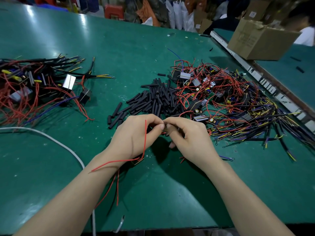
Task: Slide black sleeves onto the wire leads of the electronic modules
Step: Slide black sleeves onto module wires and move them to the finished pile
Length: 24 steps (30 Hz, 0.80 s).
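Both hands meet just in front of the sleeve pile [156, 97]. Left hand [134, 135] and right hand [189, 135] pinch something small; sleeve or lead, cannot tell. Module [137, 161] hangs under left wrist. Advice: bunch lead tips, feed straight.

I can read no writing here; the print on the cardboard box [259, 40] beyond my table is too blurred

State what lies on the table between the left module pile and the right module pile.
In the head view, the heap of black sleeves lies between the left pile and the right pile, touching the right one; bare green table separates it from the left.
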Available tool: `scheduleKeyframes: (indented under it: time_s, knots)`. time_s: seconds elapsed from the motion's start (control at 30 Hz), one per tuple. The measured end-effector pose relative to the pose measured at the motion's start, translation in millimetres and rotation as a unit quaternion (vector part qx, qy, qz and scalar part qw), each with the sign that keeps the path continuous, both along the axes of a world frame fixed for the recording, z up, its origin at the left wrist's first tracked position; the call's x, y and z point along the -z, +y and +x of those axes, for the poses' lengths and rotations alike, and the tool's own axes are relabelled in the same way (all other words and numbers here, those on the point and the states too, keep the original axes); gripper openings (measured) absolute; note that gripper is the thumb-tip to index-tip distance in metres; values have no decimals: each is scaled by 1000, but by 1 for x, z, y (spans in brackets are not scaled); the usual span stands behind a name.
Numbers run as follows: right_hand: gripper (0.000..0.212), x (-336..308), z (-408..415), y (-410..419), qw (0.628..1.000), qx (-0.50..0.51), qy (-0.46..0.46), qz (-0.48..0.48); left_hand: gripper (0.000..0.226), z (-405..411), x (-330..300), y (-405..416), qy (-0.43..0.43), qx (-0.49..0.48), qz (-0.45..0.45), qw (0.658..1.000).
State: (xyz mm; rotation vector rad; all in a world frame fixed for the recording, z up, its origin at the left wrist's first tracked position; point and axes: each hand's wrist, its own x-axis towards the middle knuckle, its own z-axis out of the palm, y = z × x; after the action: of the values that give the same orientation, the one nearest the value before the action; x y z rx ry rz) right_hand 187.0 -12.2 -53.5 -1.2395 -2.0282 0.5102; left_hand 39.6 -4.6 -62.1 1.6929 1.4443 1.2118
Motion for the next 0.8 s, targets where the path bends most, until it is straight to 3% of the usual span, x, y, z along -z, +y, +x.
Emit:
scheduleKeyframes:
  time_s: [0.07,0.13,0.33,0.47,0.63,0.8]
  knots:
    - [20,1,-1,-1,1000,8,17,4,48,-8,-3,-4,41,21,-4,999]
    - [21,0,-3,-1,997,22,62,-29,27,-18,-4,-5,118,30,13,993]
    - [17,-13,-8,-1,932,42,255,-253,21,-20,-8,-5,122,40,37,991]
    - [16,-19,-4,0,906,45,276,-316,11,-20,-5,-4,126,61,83,987]
    - [21,-22,-2,2,869,48,316,-377,17,-19,-4,-5,131,86,129,979]
    - [18,-23,0,1,873,10,331,-358,14,-18,-8,-7,118,92,140,979]
